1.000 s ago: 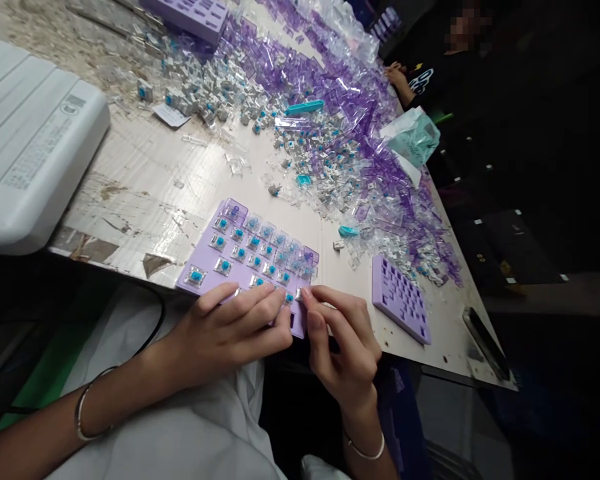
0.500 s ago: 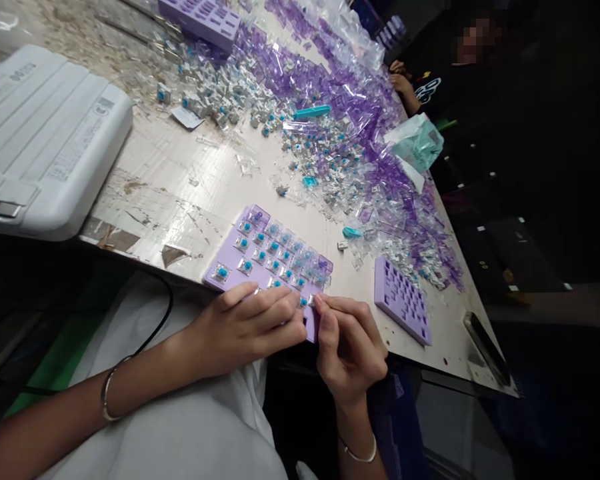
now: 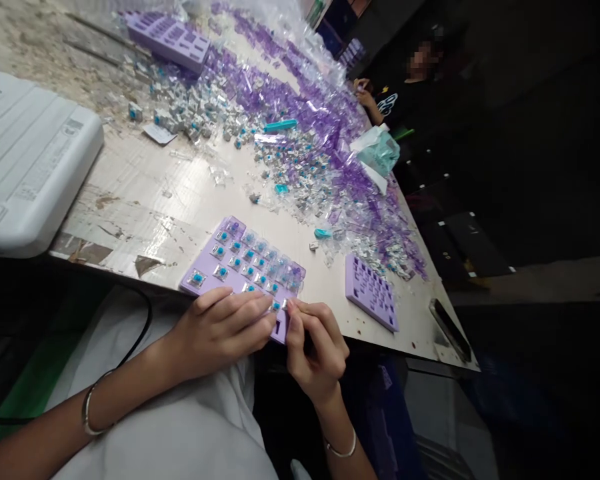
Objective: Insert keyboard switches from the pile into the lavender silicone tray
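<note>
A lilac keypad plate point(image 3: 207, 267) lies at the table's near edge, filled with several blue-stemmed switches. My left hand point(image 3: 220, 330) rests flat on its near side and holds it down. My right hand point(image 3: 313, 347) is curled at the plate's near right corner, thumb and fingers pinched on a small clear switch point(image 3: 285, 304) right at the plate. The fingertips of both hands nearly touch there.
A second, empty lilac plate point(image 3: 370, 291) lies to the right, a dark phone point(image 3: 450, 329) beyond it. Heaps of purple and clear parts point(image 3: 320, 127) and loose switches point(image 3: 190, 110) cover the far table. A white device point(image 3: 25, 160) sits left. Another person's hand point(image 3: 366, 99) works far off.
The camera has shifted, so everything sits lower and further left in view. My right hand's fingers have curled tighter at the plate's corner. My left hand stays on the plate.
</note>
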Tool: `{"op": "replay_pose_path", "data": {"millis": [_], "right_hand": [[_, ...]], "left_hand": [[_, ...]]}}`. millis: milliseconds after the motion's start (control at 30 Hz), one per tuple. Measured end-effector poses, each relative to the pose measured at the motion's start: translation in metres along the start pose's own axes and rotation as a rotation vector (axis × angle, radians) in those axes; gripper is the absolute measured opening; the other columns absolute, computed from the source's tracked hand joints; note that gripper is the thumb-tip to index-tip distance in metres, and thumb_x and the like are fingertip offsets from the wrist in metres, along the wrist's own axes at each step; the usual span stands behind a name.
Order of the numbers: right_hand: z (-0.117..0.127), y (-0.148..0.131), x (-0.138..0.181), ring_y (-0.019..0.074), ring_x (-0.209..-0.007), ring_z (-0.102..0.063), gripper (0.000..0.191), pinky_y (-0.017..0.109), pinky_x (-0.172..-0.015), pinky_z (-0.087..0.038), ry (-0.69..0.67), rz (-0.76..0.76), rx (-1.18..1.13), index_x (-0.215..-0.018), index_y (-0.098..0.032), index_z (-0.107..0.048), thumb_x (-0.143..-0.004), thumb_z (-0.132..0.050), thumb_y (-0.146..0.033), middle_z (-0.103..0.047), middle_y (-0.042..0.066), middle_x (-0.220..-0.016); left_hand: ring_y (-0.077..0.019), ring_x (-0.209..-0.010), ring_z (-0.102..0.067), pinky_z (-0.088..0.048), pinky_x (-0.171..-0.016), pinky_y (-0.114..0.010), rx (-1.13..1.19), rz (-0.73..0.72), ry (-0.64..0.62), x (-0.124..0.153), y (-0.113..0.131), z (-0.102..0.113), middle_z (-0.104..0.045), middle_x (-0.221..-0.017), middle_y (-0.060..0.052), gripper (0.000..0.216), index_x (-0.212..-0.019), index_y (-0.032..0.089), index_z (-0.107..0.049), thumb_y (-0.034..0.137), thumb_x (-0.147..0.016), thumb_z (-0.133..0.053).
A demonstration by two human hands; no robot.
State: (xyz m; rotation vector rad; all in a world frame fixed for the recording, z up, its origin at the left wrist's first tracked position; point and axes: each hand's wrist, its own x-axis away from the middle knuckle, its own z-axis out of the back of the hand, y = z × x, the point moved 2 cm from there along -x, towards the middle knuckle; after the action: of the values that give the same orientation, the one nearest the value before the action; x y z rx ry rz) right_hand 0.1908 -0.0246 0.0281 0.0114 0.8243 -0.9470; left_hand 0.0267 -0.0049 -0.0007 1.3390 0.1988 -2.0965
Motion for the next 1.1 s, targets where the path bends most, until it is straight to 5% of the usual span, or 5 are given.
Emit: {"op": "replay_pose_path", "data": {"millis": [233, 367, 700, 900, 1100], "right_hand": [[0.011, 0.003, -0.01, 0.017, -0.082, -0.063, 0.019, 0.031, -0.067, -0.056, -0.061, 0.063, -0.102, -0.108, -0.018, -0.06, -0.096, -0.045, -0.02, -0.063, 0.006, -0.088], [0.019, -0.006, -0.016, 0.0205, -0.091, -0.061, 0.041, 0.035, -0.077, -0.054, -0.063, 0.254, -0.012, -0.123, -0.015, -0.053, -0.094, -0.051, -0.044, -0.064, 0.009, -0.095], [0.021, -0.025, -0.05, 0.0159, -0.092, -0.054, 0.031, 0.029, -0.08, -0.042, -0.054, 0.581, 0.327, -0.111, -0.013, -0.065, -0.097, -0.051, -0.038, -0.072, 0.006, -0.092], [0.02, -0.031, -0.053, 0.0099, -0.099, -0.056, 0.019, 0.025, -0.075, -0.042, -0.04, 0.696, 0.315, -0.091, -0.016, -0.072, -0.095, -0.054, -0.018, -0.074, -0.001, -0.099], [0.008, -0.03, -0.04, 0.0113, -0.089, -0.06, 0.032, 0.023, -0.069, -0.045, 0.032, 0.771, 0.269, -0.079, -0.013, -0.074, -0.094, -0.047, -0.011, -0.074, 0.003, -0.086]], "left_hand": [[-0.0137, -0.095, -0.066, -0.044, -0.086, -0.03, 0.083, 0.011, 0.017, 0.001, -0.003, 0.015, -0.075, -0.098, -0.005, 0.014, -0.096, 0.016, -0.064, 0.019, -0.096, -0.051], [-0.0173, -0.098, -0.066, -0.045, -0.089, -0.037, 0.191, 0.071, 0.028, 0.002, -0.01, 0.032, -0.072, -0.104, -0.008, 0.012, -0.103, 0.017, -0.064, 0.019, -0.092, -0.058], [-0.018, -0.097, -0.066, -0.049, -0.085, -0.041, 0.229, 0.002, 0.022, -0.007, -0.026, 0.057, -0.07, -0.105, -0.009, 0.011, -0.101, 0.015, -0.062, 0.019, -0.09, -0.06], [-0.0182, -0.102, -0.066, -0.048, -0.091, -0.041, 0.193, -0.071, 0.027, 0.001, -0.033, 0.059, -0.071, -0.106, -0.009, 0.013, -0.102, 0.015, -0.063, 0.018, -0.089, -0.061], [-0.0182, -0.106, -0.066, -0.047, -0.098, -0.042, 0.184, -0.152, 0.025, 0.003, -0.035, 0.056, -0.074, -0.103, -0.009, 0.018, -0.102, 0.014, -0.065, 0.025, -0.095, -0.053]]}}
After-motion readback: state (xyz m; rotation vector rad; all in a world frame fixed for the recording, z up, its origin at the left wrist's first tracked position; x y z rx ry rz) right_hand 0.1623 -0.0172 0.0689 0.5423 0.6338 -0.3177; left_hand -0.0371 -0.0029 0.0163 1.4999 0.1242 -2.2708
